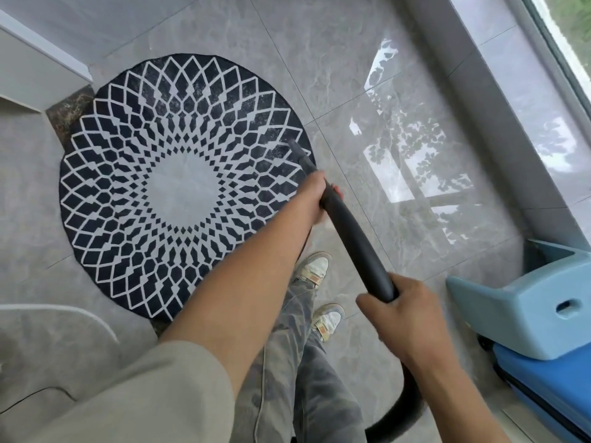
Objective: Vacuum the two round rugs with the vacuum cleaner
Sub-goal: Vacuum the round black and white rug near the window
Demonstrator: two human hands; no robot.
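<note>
round rug: black with a white diamond lattice and a pale centre, lay flat on the floor | black wand: slanted, narrow tip at the rug's right edge | blue vacuum body: stood right of the rug, well apart

Round rug lying on floor, left; wand tip sitting at its right edge; vacuum cleaner standing far right, by window ledge.

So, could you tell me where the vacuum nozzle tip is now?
In the head view, the nozzle tip sits on the round rug near its right edge, beyond the left hand gripping the black tube.
</note>
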